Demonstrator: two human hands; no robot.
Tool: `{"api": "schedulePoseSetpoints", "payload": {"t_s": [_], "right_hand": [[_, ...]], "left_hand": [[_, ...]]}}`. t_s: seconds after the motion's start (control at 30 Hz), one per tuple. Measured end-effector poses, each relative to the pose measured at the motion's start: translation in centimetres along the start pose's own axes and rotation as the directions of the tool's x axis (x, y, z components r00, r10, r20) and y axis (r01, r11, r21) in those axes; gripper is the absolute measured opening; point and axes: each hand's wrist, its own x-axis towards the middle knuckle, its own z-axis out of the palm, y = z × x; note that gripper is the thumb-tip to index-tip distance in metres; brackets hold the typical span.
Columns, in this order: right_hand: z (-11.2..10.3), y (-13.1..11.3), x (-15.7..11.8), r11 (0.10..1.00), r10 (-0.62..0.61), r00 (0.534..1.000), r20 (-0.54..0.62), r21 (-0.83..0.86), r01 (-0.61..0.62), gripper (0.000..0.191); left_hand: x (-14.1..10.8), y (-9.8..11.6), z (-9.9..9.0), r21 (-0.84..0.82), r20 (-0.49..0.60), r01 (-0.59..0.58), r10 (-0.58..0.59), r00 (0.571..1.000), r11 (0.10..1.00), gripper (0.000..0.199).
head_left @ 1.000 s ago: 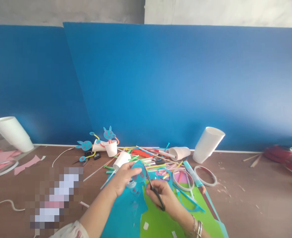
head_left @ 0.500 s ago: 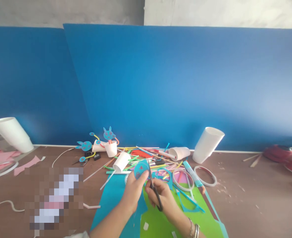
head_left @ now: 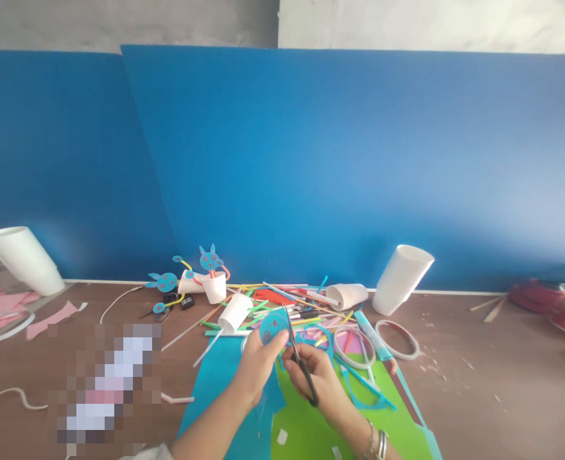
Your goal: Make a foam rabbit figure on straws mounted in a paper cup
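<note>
Pinched in my left hand (head_left: 259,363) is a round blue paper cutout (head_left: 271,324) with reddish marks drawn on it. My right hand (head_left: 317,378) is wrapped round a pair of scissors (head_left: 303,367) with black handles. The blades point up and away, right at the cutout's right edge; whether they touch the paper is hard to make out. Under both hands lie blue paper (head_left: 225,377) and green paper (head_left: 311,431). Blue paper offcuts (head_left: 369,397) lie right of my right hand.
Behind my hands spreads a pile of coloured straws (head_left: 277,297). A paper cup (head_left: 214,289) carries a blue animal figure (head_left: 209,260); another cup (head_left: 235,313) lies tipped. Rolls of tape (head_left: 397,340) lie to the right, near a tall white roll (head_left: 403,280). A blue panel (head_left: 335,166) stands behind.
My right hand and the scissors have shifted very slightly to the right and down along the cutout's edge. My left hand keeps hold of the cutout, nearly still.
</note>
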Motion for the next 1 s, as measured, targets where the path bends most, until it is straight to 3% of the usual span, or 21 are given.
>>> {"api": "schedulePoseSetpoints", "payload": {"t_s": [0.57, 0.8, 1.0], "right_hand": [[-0.6, -0.5, 0.1, 0.999, 0.003, 1.0, 0.026, -0.045, -0.002, 0.04], [-0.7, -0.8, 0.0, 0.997, 0.034, 0.999, 0.039, -0.073, -0.031, 0.041], [-0.9, 0.0, 0.2, 0.998, 0.054, 0.998, 0.029, -0.024, -0.053, 0.056]], "left_hand": [[0.5, 1.4, -0.9, 0.033, 0.075, -0.019, 0.016, 0.997, 0.999, 0.026], [1.1, 1.6, -1.7, 0.059, 0.208, -0.029, 0.017, 0.978, 0.998, 0.028], [1.2, 1.6, -2.1, 0.078, 0.254, 0.018, -0.037, 0.966, 0.997, 0.028]]}}
